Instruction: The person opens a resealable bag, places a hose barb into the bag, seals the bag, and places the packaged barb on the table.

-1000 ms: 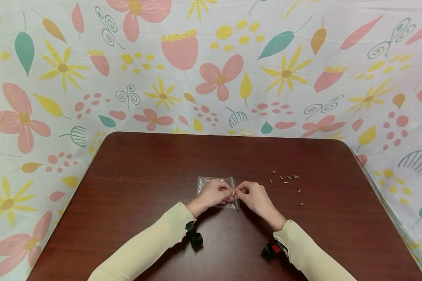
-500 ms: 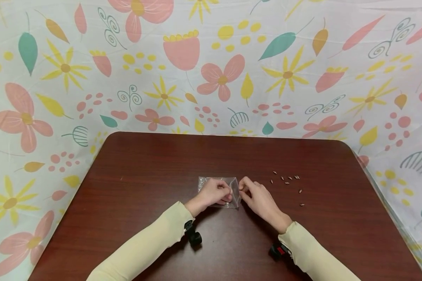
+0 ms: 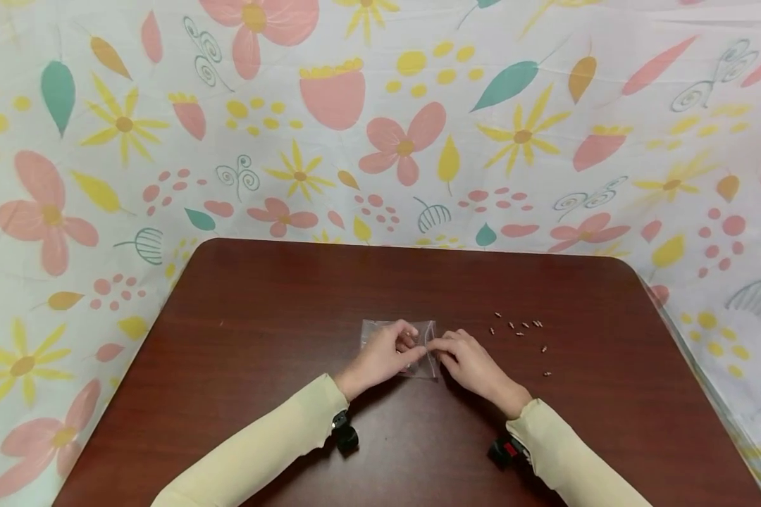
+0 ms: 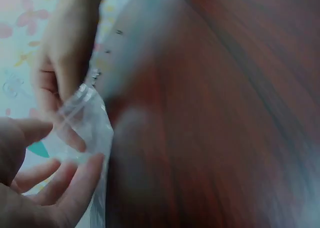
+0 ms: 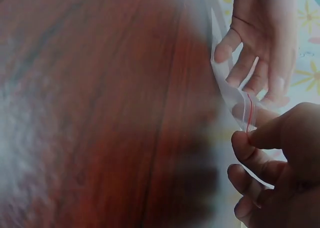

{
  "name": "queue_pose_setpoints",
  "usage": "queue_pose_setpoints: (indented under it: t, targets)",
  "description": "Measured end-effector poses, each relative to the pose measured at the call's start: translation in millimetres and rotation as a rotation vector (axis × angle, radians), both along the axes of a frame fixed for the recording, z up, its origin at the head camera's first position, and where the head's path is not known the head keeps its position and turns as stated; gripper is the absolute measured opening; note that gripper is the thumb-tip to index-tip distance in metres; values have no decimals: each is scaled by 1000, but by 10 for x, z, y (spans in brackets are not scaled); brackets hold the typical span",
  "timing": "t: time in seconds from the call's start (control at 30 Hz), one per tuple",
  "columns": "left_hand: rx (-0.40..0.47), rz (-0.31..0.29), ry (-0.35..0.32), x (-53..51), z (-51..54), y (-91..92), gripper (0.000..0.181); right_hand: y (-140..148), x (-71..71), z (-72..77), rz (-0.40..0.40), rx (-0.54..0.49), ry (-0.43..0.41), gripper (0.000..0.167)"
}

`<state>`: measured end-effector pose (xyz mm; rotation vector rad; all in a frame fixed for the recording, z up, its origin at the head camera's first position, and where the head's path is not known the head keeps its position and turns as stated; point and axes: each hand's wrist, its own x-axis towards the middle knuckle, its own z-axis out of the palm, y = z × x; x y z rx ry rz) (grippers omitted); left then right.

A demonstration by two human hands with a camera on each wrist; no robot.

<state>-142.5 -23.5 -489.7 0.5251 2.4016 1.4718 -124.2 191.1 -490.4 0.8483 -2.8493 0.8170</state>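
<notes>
A clear zip bag (image 3: 426, 367) lies near the middle of the table, partly covered by the hands. My left hand (image 3: 383, 355) is over it, thumb and fingers apart; in the left wrist view its fingers (image 4: 85, 180) lie against the clear plastic (image 4: 95, 120). At the bag's right-hand edge, my right hand (image 3: 472, 362) pinches the plastic between thumb and index finger. The right wrist view shows this pinch beside the red zip line (image 5: 249, 110). What the bag holds is hard to make out.
Several small metal pieces (image 3: 520, 334) lie scattered on the brown table (image 3: 279, 296) to the right of the bag. Behind the table hangs a flower-patterned cloth (image 3: 330, 155). A dark wrist camera (image 3: 345, 438) sits below the left sleeve.
My right hand drew slightly right from the left hand, then took the bag's edge with its fingertips. My left hand's fingers have spread from their pinch. The metal pieces stay put on the table.
</notes>
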Motion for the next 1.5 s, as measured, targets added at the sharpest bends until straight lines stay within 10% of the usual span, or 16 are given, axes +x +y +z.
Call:
queue_pose_setpoints:
  t: [0.2, 0.43, 0.97, 1.5]
  targets:
    - [-179, -132, 97, 36, -25, -26, 95, 60, -6, 4, 15, -5, -117, 35]
    - [-324, -210, 161, 31, -11, 30, 121, 69, -33, 15, 45, -18, -103, 37]
    - [-414, -205, 279, -19, 4, -3, 102, 58, -50, 0, 65, -14, -124, 32]
    - [-396, -137, 253, -40, -41, -32, 93, 113, -80, 13, 95, -20, -29, 28]
